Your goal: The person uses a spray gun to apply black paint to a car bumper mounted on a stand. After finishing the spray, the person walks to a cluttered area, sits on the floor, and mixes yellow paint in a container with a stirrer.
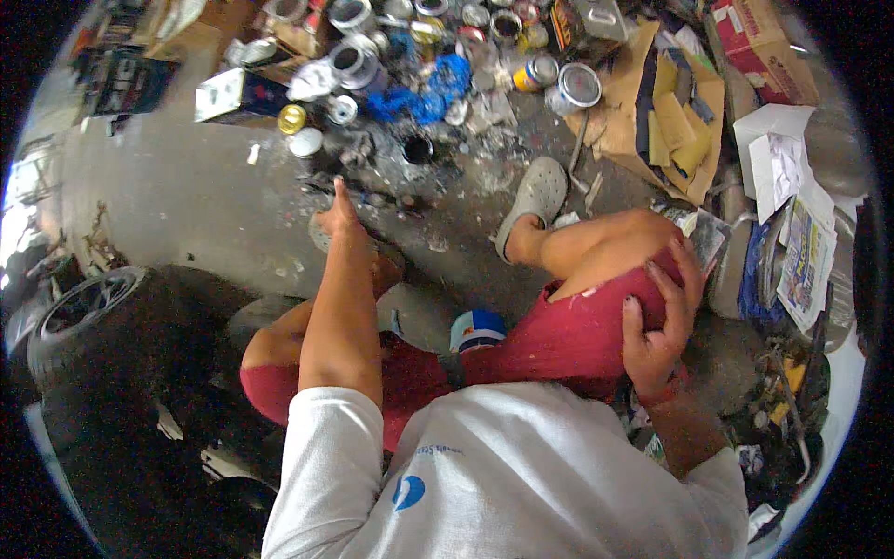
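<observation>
Creased shirt (549, 466), right hand (659, 352) on cloth shorts (577, 331), round tins (577, 86)

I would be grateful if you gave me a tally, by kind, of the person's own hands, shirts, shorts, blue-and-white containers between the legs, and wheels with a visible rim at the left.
Hands: 2 (left hand, right hand)
White shirt: 1
Red shorts: 1
Blue-and-white container: 1
Wheel: 1
Total: 6
</observation>
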The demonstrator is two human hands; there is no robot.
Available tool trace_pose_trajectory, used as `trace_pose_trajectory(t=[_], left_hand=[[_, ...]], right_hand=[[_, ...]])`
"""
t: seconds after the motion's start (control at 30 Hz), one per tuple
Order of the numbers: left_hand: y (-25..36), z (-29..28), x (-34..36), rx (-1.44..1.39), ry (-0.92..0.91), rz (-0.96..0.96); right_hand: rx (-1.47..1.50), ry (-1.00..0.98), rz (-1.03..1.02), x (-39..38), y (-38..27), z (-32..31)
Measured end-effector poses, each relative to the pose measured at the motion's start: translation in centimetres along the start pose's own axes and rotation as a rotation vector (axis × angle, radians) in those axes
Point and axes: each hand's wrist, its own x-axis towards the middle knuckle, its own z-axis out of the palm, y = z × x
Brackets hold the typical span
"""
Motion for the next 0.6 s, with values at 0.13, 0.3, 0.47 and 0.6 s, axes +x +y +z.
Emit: trace_pose_trajectory(t=[0.13, 0.3, 0.47, 0.6], left_hand=[[5.8, -6.2, -4.1, -0.417, -0.282, 0.017], [15.8, -12.7, -7.2, -0.454, -0.384, 0.196], [21.7, -16.7, -13.7, -0.532, -0.505, 0.482], [23.3, -18.6, -16.7, -0.311, -0.681, 0.708]], right_hand=[[0.095, 0.101, -0.021, -1.4, -0.5, 0.0], [0.009, 0.185, -0.002, -5.4, -1.1, -0.6], [0.061, 0.183, 0.086, -8.3, -1.5, 0.1], [0.103, 0.225, 0.158, -6.2, -0.3, 1.4]])
